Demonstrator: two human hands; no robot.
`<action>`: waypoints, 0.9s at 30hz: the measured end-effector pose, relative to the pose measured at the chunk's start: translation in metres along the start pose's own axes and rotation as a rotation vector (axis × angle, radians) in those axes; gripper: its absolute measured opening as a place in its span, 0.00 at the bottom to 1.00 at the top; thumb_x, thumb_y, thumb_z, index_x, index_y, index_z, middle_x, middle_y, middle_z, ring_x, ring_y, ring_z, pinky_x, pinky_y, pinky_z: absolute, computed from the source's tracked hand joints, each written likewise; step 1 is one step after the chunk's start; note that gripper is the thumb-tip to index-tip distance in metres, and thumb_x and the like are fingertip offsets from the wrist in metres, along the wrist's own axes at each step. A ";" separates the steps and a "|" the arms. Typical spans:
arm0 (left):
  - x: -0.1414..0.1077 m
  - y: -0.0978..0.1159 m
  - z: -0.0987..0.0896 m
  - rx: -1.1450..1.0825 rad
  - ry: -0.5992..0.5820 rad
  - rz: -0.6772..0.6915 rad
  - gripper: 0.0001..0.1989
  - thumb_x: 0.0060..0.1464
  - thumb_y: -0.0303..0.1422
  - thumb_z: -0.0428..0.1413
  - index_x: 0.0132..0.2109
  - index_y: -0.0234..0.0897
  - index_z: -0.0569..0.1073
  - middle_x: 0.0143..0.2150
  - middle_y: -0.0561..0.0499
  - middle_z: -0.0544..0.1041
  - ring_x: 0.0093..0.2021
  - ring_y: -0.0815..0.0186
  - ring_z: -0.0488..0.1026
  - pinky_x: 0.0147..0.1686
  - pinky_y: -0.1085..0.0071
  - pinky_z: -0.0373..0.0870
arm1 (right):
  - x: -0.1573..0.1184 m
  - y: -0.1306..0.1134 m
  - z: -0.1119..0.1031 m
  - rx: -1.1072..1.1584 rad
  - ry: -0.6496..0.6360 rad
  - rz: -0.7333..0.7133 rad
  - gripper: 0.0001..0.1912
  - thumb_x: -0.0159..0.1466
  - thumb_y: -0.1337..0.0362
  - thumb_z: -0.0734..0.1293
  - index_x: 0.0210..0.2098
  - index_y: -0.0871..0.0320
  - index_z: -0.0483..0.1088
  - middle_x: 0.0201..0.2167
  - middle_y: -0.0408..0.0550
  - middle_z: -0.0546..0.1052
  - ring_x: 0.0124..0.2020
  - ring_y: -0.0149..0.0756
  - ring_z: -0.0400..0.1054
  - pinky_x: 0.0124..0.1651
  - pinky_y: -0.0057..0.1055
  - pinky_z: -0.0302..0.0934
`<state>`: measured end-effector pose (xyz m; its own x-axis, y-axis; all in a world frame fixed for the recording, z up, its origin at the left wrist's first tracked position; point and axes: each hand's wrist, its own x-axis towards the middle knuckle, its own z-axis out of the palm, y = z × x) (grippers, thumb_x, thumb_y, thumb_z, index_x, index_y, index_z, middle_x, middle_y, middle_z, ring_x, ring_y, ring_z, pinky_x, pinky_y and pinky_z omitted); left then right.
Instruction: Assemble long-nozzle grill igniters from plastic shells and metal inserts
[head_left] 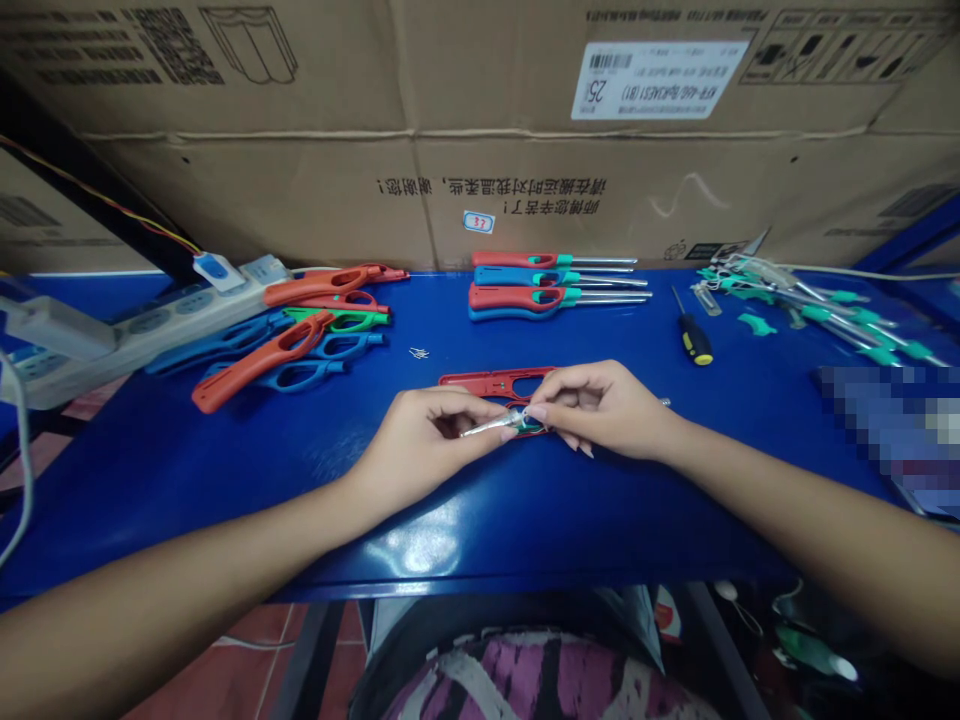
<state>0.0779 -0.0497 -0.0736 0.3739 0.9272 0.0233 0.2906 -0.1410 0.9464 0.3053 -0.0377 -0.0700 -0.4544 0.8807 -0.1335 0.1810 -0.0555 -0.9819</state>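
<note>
My left hand [420,432] is closed, with a small clear, silvery lighter fuel tank [486,425] between thumb and fingers. At the tank's right end, the thumb and index finger of my right hand [611,408] are pinched together. What they grip is too small to make out. Just behind the hands lies a red half-shell of a lighter [476,382], its trigger loop partly covered by my right fingers. Under the fingertips another red piece with a bit of green shows, mostly hidden. A metal tube tip [664,402] pokes out beyond my right wrist.
Red, blue and green lighter shells [262,365] lie by a power strip [154,325] at left. Several assembled lighters [517,298] rest at the back. Screws [419,353], a screwdriver [694,338] and metal tubes with green parts [847,315] lie on the blue table [300,520].
</note>
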 end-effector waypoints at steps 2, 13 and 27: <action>0.000 0.000 0.000 0.007 -0.004 0.005 0.09 0.53 0.35 0.67 0.40 0.38 0.85 0.31 0.50 0.81 0.26 0.72 0.68 0.25 0.76 0.63 | -0.001 0.001 0.001 -0.010 0.011 -0.003 0.20 0.57 0.50 0.76 0.34 0.62 0.76 0.19 0.40 0.73 0.15 0.23 0.63 0.16 0.21 0.59; 0.002 -0.001 -0.008 0.075 -0.024 0.051 0.11 0.54 0.38 0.66 0.41 0.37 0.85 0.34 0.48 0.84 0.27 0.68 0.73 0.26 0.74 0.66 | 0.000 -0.002 0.000 -0.036 0.004 0.033 0.22 0.60 0.47 0.73 0.37 0.62 0.74 0.15 0.37 0.70 0.14 0.23 0.61 0.15 0.21 0.59; 0.004 -0.002 -0.026 0.684 -0.128 0.384 0.08 0.60 0.38 0.62 0.41 0.40 0.82 0.40 0.48 0.81 0.40 0.61 0.73 0.44 0.64 0.69 | 0.001 0.002 -0.009 -0.046 0.038 0.030 0.20 0.64 0.47 0.70 0.39 0.61 0.73 0.18 0.36 0.68 0.14 0.23 0.60 0.15 0.21 0.58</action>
<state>0.0561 -0.0364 -0.0665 0.6440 0.7292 0.2314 0.5817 -0.6632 0.4710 0.3136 -0.0329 -0.0712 -0.4153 0.8961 -0.1569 0.2344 -0.0612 -0.9702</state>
